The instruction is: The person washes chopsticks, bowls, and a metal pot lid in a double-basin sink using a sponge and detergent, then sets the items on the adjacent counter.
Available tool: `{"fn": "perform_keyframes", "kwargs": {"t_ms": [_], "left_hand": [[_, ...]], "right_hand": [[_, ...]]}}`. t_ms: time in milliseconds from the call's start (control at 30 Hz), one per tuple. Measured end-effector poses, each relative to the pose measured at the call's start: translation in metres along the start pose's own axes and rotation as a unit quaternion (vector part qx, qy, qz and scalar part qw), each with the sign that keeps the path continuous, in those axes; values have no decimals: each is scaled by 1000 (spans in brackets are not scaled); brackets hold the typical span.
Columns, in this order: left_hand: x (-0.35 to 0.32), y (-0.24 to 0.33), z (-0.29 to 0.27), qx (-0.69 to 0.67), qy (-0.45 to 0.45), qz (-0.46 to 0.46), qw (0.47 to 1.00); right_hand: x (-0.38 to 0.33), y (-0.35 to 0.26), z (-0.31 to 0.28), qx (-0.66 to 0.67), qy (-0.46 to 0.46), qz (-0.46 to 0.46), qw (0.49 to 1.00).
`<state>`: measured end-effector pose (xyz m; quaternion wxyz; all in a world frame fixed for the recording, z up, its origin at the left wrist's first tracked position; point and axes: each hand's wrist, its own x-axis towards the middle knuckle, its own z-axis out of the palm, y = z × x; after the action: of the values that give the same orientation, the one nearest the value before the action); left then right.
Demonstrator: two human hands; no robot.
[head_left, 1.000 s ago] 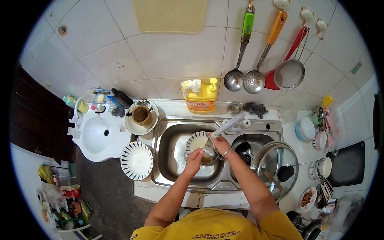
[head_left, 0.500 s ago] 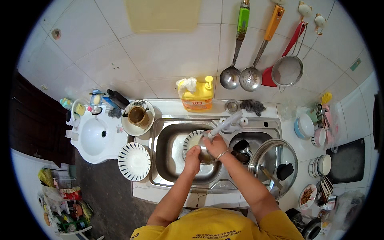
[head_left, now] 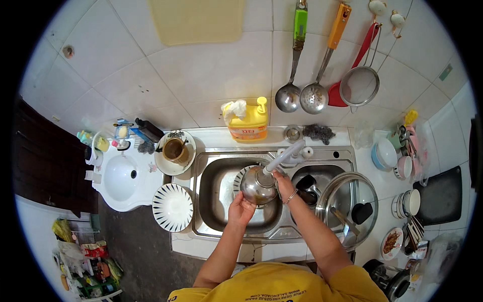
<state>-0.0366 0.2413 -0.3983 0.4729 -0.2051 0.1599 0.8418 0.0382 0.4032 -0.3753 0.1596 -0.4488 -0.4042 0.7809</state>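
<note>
Over the left basin (head_left: pixel 214 211) of the steel sink, a shiny round metal bowl (head_left: pixel 256 189) is held between my hands, directly below the spout of the white faucet (head_left: pixel 283 158). My left hand (head_left: pixel 242 209) grips its near left edge, fingers curled at the rim. On its right side my right hand (head_left: pixel 284 185) is closed around the edge, partly hidden by the spout. Beneath the metal bowl, a white dish with dark stripes (head_left: pixel 237 180) sits in the basin, mostly covered.
A matching striped dish (head_left: pixel 172 207) and a plate (head_left: pixel 187 160) with a brown jar (head_left: pixel 175 150) stand left. A yellow jug (head_left: pixel 247 121) is behind the sink. Dark-handled items (head_left: pixel 306 183) lie in the right basin; a glass lid (head_left: pixel 370 194) leans over its right side.
The metal bowl has turned so that its broad rounded face now shows. My hands have spread apart around it, the left hand lower. The whole view has shifted slightly.
</note>
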Motion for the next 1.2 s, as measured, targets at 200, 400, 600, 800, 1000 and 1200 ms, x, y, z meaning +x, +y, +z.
{"fn": "perform_keyframes", "kwargs": {"t_ms": [200, 400, 600, 800, 1000, 1200], "left_hand": [[9, 18, 9, 387, -42, 136, 911], [0, 20, 5, 388, -2, 105, 916], [-15, 21, 14, 57, -9, 39, 998], [-10, 12, 19, 289, 132, 33, 947], [10, 20, 22, 500, 40, 23, 865], [10, 53, 21, 489, 50, -143, 859]], "right_hand": [[-14, -12, 25, -448, -109, -394, 795], [-3, -13, 41, -399, -110, -253, 875], [-19, -7, -14, 90, -227, 148, 958], [-27, 0, -5, -80, -202, -47, 975], [-62, 14, 22, -630, -279, -320, 650], [-32, 7, -22, -684, -302, -523, 409]]}}
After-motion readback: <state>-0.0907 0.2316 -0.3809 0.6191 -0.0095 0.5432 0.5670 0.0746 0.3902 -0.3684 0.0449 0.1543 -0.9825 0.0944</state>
